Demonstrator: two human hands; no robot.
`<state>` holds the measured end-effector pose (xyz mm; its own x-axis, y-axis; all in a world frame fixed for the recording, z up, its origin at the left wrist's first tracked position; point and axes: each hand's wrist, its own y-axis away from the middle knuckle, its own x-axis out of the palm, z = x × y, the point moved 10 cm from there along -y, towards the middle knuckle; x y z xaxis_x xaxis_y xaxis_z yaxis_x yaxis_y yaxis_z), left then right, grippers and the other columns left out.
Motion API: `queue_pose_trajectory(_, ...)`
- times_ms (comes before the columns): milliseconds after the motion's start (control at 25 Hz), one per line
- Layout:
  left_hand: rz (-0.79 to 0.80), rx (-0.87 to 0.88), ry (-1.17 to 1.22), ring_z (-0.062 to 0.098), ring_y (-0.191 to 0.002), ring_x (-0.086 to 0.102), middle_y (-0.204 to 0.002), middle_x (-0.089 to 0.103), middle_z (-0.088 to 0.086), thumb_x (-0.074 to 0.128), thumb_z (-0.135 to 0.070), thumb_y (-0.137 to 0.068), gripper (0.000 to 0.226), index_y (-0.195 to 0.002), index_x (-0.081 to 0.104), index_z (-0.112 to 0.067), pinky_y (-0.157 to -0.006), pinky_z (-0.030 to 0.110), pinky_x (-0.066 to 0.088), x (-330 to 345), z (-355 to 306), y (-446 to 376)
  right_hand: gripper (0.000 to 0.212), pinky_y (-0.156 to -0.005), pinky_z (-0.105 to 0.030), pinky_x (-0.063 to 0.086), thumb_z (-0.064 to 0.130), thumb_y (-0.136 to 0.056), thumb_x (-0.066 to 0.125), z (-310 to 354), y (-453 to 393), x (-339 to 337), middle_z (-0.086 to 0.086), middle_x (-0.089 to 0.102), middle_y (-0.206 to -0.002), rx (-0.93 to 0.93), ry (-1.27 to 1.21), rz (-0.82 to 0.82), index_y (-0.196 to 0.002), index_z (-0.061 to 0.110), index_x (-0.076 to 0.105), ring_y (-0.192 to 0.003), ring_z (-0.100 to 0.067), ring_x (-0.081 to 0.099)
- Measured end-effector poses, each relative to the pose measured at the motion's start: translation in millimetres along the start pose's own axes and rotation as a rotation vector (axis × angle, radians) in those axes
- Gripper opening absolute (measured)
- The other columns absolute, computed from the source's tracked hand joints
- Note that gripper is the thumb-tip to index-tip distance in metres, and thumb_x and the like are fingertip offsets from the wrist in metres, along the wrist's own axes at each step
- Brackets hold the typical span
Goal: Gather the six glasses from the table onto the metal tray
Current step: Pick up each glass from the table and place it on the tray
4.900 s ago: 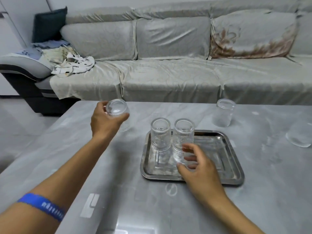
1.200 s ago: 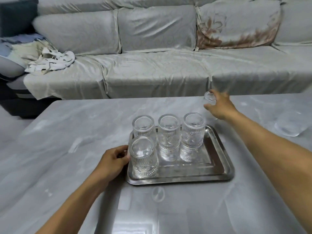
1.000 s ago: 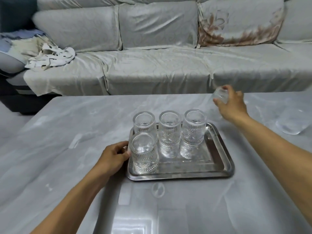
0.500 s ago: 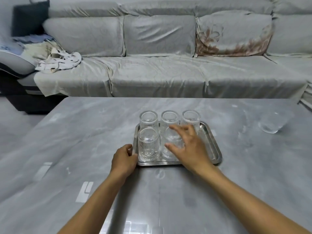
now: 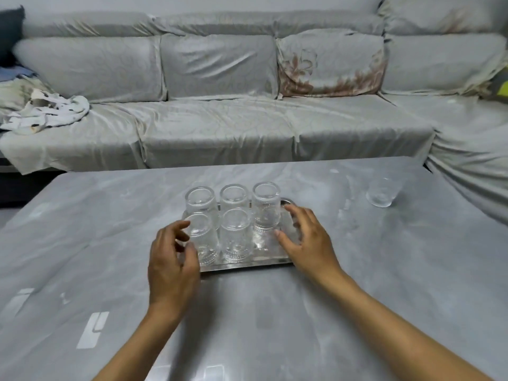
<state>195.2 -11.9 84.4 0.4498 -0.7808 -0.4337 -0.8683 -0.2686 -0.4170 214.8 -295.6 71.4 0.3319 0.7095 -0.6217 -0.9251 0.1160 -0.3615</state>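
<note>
The metal tray lies mid-table and holds several clear ribbed glasses: three in a back row and two in front. One more glass stands alone on the table at the far right. My left hand hovers at the tray's left end beside the front-left glass, fingers spread, holding nothing. My right hand hovers over the tray's right end, fingers apart and empty, just right of the back-right glass.
The grey marble-look table stretches wide on all sides of the tray. A grey covered sofa runs along the far edge and wraps around the right side. Crumpled white cloth lies on the sofa's left seat.
My right hand set a glass in the tray's front row and let go, drawing back to the tray's right end. My left hand has lifted off the tray edge and opened.
</note>
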Motion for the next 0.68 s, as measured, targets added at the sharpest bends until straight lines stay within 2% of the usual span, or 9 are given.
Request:
queue_pose_trajectory(80,0.188,0.224,0.034,0.006,-0.09,0.053,-0.1,0.055,-0.016,0.056,-0.01,-0.083,0.043,-0.12,0.051,-0.031,-0.074,0.019,0.044,51.8,-65.3,20.1,0.051,-0.082,-0.028,0.046,0.035,-0.085,0.066,-39.1,-2.4,-37.8,0.006,0.053,-0.134,0.129,-0.006,-0.074,-0.132,0.025,0.05,-0.101,-0.015,0.061)
queue_pose_trajectory(120,0.3,0.314,0.002,0.006,-0.094,0.053,-0.105,0.057,-0.013,0.056,-0.012,-0.082,0.045,-0.124,0.051,-0.028,-0.079,0.02,0.044,85.0,-93.8,31.5,0.049,-0.08,-0.029,0.046,0.034,-0.085,0.065,-58.0,-3.5,-55.7,0.005,0.053,-0.134,0.184,-0.007,-0.111,-0.131,0.025,0.051,-0.097,-0.015,0.06)
queue_pose_trajectory(200,0.51,0.434,-0.104,0.016,-0.108,0.053,-0.123,0.057,-0.003,0.055,-0.017,-0.081,0.048,-0.129,0.051,-0.022,-0.092,0.029,0.044,153.1,-131.3,53.0,0.047,-0.078,-0.033,0.047,0.032,-0.086,0.064,-83.8,-11.8,-82.8,0.003,0.054,-0.133,0.212,0.051,-0.149,-0.13,0.024,0.051,-0.093,-0.018,0.062)
queue_pose_trajectory(280,0.738,0.462,-0.25,0.027,-0.12,0.05,-0.136,0.05,0.006,0.052,-0.026,-0.083,0.052,-0.134,0.047,-0.017,-0.1,0.035,0.039,220.2,-136.8,74.2,0.049,-0.08,-0.035,0.046,0.031,-0.087,0.06,-102.2,-25.7,-104.3,0.0,0.052,-0.138,0.211,0.16,-0.154,-0.133,0.024,0.046,-0.102,-0.025,0.062)
queue_pose_trajectory(360,0.932,0.497,-0.535,0.035,-0.129,0.043,-0.141,0.043,0.013,0.048,-0.046,-0.087,0.057,-0.136,0.043,-0.017,-0.109,0.043,0.029,275.7,-129.5,88.1,0.055,-0.085,-0.039,0.044,0.035,-0.089,0.055,-125.5,-45.8,-135.8,-0.002,0.043,-0.146,0.263,0.249,-0.187,-0.139,0.024,0.035,-0.115,-0.03,0.057)
queue_pose_trajectory(480,1.012,0.554,-0.821,0.038,-0.13,0.04,-0.137,0.044,0.018,0.04,-0.073,-0.08,0.076,-0.135,0.042,-0.02,-0.116,0.049,0.019,312.7,-110.5,86.7,0.066,-0.085,-0.042,0.043,0.039,-0.09,0.051,-154.2,-79.8,-168.7,-0.003,0.029,-0.155,0.312,0.368,-0.166,-0.147,0.024,0.021,-0.123,-0.034,0.051)
queue_pose_trajectory(600,1.039,0.631,-0.872,0.038,-0.131,0.039,-0.141,0.042,0.019,0.035,-0.079,-0.077,0.085,-0.141,0.035,-0.023,-0.117,0.052,0.013,326.3,-100.2,86.7,0.076,-0.078,-0.042,0.045,0.033,-0.088,0.052,-164.0,-103.8,-188.1,-0.002,0.015,-0.161,0.248,0.495,-0.227,-0.149,0.029,0.007,-0.12,-0.037,0.05)
queue_pose_trajectory(680,1.04,0.639,-0.863,0.037,-0.133,0.037,-0.145,0.039,0.019,0.034,-0.079,-0.077,0.087,-0.144,0.031,-0.024,-0.117,0.053,0.011,327.7,-98.7,86.3,0.083,-0.075,-0.042,0.044,0.025,-0.087,0.054,-182.1,-116.2,-191.1,-0.003,0.01,-0.162,0.285,0.582,-0.229,-0.15,0.03,0.001,-0.119,-0.039,0.049)
